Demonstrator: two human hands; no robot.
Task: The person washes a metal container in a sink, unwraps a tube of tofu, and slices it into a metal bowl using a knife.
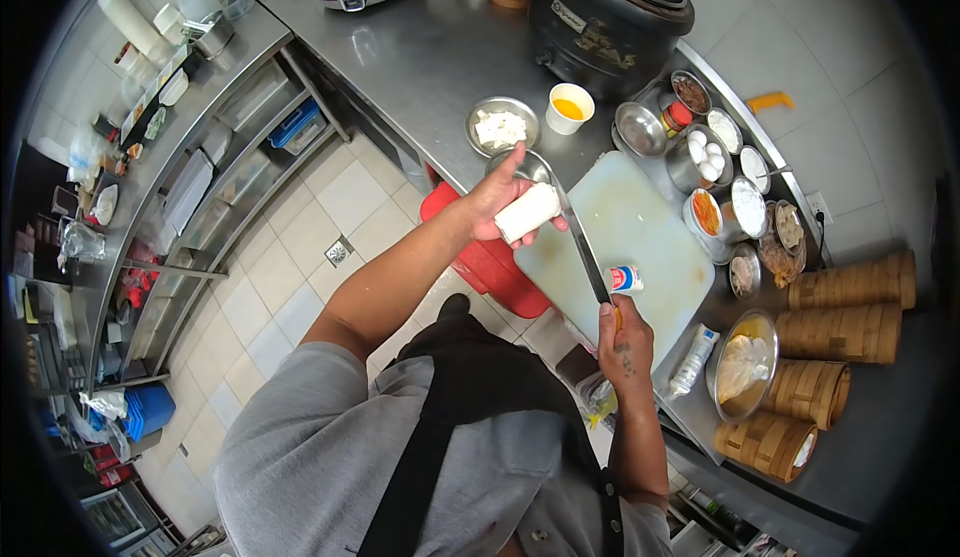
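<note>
My left hand (487, 204) is held palm up at the near left edge of the cutting board (645, 219), its fingers curled under a smooth white cylindrical block (527, 213) that looks like tofu. My right hand (627, 345) grips a long knife (583, 244) by its handle. The blade points up and away, its tip close to the left fingers, apart from the block as far as I can see. On the board beside the knife lies a short cut piece of white packaging (625, 278) with a blue and red label. A metal bowl (535, 165) is partly hidden behind my left hand.
Behind the left hand stand a bowl of white chunks (500, 129) and a cup of yellow liquid (569, 109). A black soup kettle (610, 27) is at the back. Several ingredient bowls, with eggs (708, 157), and bamboo steamers (838, 333) line the right. A red bin (485, 272) stands below.
</note>
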